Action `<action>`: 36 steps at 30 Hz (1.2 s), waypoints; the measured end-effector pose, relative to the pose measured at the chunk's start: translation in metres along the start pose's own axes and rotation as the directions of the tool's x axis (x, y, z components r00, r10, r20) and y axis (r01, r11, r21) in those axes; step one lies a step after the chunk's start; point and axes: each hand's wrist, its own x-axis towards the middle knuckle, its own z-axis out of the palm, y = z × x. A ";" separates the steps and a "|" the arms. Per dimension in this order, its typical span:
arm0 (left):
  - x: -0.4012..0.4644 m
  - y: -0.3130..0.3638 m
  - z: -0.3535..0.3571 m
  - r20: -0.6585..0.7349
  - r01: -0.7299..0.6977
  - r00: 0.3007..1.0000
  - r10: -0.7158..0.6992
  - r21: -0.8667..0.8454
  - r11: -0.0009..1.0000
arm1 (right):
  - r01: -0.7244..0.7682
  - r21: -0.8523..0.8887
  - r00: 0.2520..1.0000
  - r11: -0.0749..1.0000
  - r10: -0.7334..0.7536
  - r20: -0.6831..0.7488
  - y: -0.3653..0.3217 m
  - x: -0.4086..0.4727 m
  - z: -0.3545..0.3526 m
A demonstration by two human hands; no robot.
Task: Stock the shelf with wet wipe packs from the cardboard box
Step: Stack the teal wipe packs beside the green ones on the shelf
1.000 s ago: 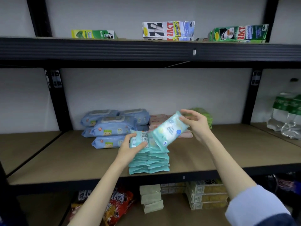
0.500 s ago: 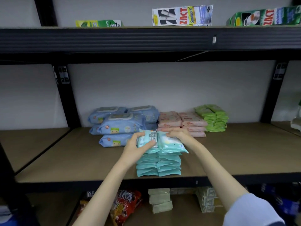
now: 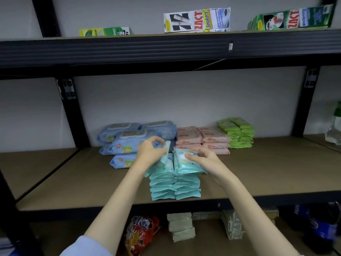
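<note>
The left hand (image 3: 151, 154) holds a teal pack (image 3: 165, 158) tipped up on its side, fingers curled round it, over the left pile. The right hand (image 3: 202, 158) presses down on the top teal pack (image 3: 186, 164) of the right pile, fingers mostly straight and the thumb at the pack's side. Both piles make one teal stack (image 3: 174, 185) that sits right at the front edge of the shelf (image 3: 258, 174). I think the packs are being put down and made tidy now. The stack is tall and the packs look soft and slippery, so a push toward the front could slide them off the edge. The tipped pack could also fall sideways if let go too soon. Behind the stack, near the back wall, sit blue packs (image 3: 132, 139), pink packs (image 3: 203, 139) and green packs (image 3: 236, 132). There is lots of bare shelf to the right and some to the left. The cardboard box is not in view.
</note>
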 end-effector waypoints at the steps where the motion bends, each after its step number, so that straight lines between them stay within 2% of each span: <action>1: 0.000 -0.002 -0.007 -0.020 -0.005 1.000 0.002 -0.155 0.988 | 0.001 0.001 1.000 1.000 -0.001 0.005 0.001 0.001 0.000; 2: 0.001 -0.003 -0.014 -0.028 0.012 0.999 -0.022 -0.306 0.952 | 0.002 -0.004 1.000 1.000 -0.002 0.002 0.000 0.000 0.002; 4: 0.001 -0.004 -0.023 0.039 0.107 0.994 -0.104 -0.594 0.797 | 0.000 -0.005 1.000 1.000 0.000 0.004 0.001 -0.001 0.004; 6: -0.003 -0.003 -0.026 0.172 0.217 0.976 -0.133 -0.758 0.615 | -0.007 0.013 1.000 1.000 0.007 0.012 0.000 -0.003 0.006; 7: -0.003 -0.005 -0.025 0.214 0.249 0.968 -0.130 -0.783 0.570 | -0.010 0.029 1.000 1.000 0.010 0.018 0.001 -0.004 0.007; 8: -0.003 -0.010 -0.022 0.229 0.261 0.965 -0.129 -0.771 0.581 | -0.013 0.029 1.000 0.999 0.013 0.016 0.001 -0.005 0.008; 12: -0.002 -0.026 -0.005 0.201 0.212 0.974 -0.108 -0.614 0.761 | -0.031 0.067 0.999 0.997 0.030 0.013 0.001 -0.005 0.008; 16: -0.008 -0.037 0.004 0.227 0.167 0.973 -0.048 -0.540 0.825 | -0.054 0.102 0.998 0.993 0.050 0.040 0.004 -0.007 0.010; 22: -0.014 -0.049 0.010 0.276 0.168 0.960 -0.047 -0.433 0.886 | -0.094 0.141 0.992 0.985 0.081 0.094 0.005 -0.005 0.015; 32: -0.018 -0.048 0.017 0.304 0.157 0.953 0.005 -0.504 0.849 | -0.132 0.078 0.984 0.988 0.121 0.129 -0.008 0.003 0.024; 36: -0.020 -0.052 0.017 0.227 0.119 0.973 0.029 -0.607 0.786 | -0.077 0.108 0.994 0.991 0.069 0.079 -0.002 -0.004 0.018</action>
